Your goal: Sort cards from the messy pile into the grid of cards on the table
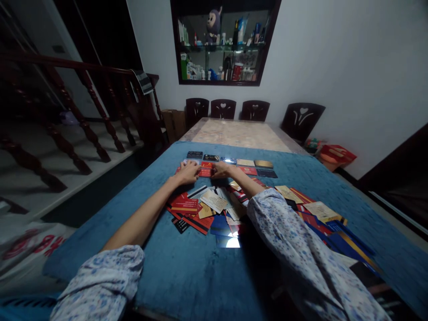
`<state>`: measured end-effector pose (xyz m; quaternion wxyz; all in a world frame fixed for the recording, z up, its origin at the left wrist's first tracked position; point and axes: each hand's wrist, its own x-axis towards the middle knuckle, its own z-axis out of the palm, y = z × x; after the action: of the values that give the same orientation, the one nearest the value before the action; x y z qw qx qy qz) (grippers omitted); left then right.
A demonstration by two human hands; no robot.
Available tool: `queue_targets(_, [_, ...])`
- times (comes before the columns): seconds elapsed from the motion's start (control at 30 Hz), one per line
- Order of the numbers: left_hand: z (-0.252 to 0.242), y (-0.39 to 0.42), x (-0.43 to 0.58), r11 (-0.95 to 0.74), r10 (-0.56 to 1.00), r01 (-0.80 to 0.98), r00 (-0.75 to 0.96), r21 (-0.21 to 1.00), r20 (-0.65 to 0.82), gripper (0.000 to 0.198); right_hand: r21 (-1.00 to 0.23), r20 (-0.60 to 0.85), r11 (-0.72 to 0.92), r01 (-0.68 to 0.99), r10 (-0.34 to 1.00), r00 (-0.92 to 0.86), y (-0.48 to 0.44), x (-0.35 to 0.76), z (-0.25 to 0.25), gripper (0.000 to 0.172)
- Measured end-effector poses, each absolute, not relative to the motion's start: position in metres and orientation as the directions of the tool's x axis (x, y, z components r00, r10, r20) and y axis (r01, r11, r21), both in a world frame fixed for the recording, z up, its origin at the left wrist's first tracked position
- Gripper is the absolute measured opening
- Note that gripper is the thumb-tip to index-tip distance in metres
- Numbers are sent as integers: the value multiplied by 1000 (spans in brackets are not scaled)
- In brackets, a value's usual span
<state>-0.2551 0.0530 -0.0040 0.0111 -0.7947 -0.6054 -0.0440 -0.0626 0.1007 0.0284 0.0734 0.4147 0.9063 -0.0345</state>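
Note:
A red card (205,171) lies between my two hands on the blue cloth (214,276). My left hand (189,172) rests low at its left edge, fingers bent and somewhat apart over other cards. At the right edge, my right hand (221,170) has its fingers drawn together on the card; the thumb is partly hidden. Behind them runs a row of cards, among them a black card (211,158) and a gold card (264,163). A red card (248,170) and a dark card (267,173) continue the nearer row. Closer to me lies a loose heap with a cream card (214,201) on top.
More cards and blue card sleeves (351,244) spread beside my right forearm. Beyond the cloth, the bare stone tabletop (237,133) reaches several dark chairs (223,109). A wooden railing (83,107) stands left, and a white plastic bag (30,249) sits at the near left.

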Motion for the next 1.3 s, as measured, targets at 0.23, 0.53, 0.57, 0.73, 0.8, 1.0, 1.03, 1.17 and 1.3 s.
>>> queue_targets(0.23, [-3, 28, -248, -308, 934, 946, 282, 95, 221, 45, 7, -40, 668, 744, 744, -667, 91, -46, 23, 40])
queue_targets(0.53, [-6, -9, -241, -374, 903, 916, 323, 147, 283, 45, 2, 77, 725, 689, 686, -723, 52, -17, 29, 32])
queue_targets(0.57, [-7, -12, -241, -382, 899, 911, 326, 157, 293, 44, 6, 88, 732, 681, 678, -730, 46, -15, 29, 31])
queue_targets(0.73, [-10, -28, -236, -416, 882, 888, 339, 199, 329, 38, -7, 139, 770, 638, 632, -762, 18, -4, 29, 29])
queue_targets(0.8, [-10, -33, -234, -432, 875, 875, 347, 219, 338, 34, -20, 152, 779, 627, 622, -768, 7, 0, 29, 28])
queue_targets(1.0, [-7, -43, -231, -500, 846, 829, 408, 249, 344, 26, -30, 142, 809, 587, 585, -799, -10, 7, 23, 31])
queue_targets(1.03, [-6, -45, -231, -509, 844, 823, 419, 252, 336, 26, -21, 134, 813, 582, 579, -804, -12, 7, 22, 33])
queue_targets(1.17, [-6, -49, -228, -540, 833, 802, 468, 254, 295, 24, 9, 64, 818, 575, 574, -817, -18, 5, 21, 45])
queue_targets(1.3, [-10, -49, -227, -567, 820, 788, 512, 242, 255, 26, 16, 9, 821, 570, 570, -821, -23, 2, 23, 53])
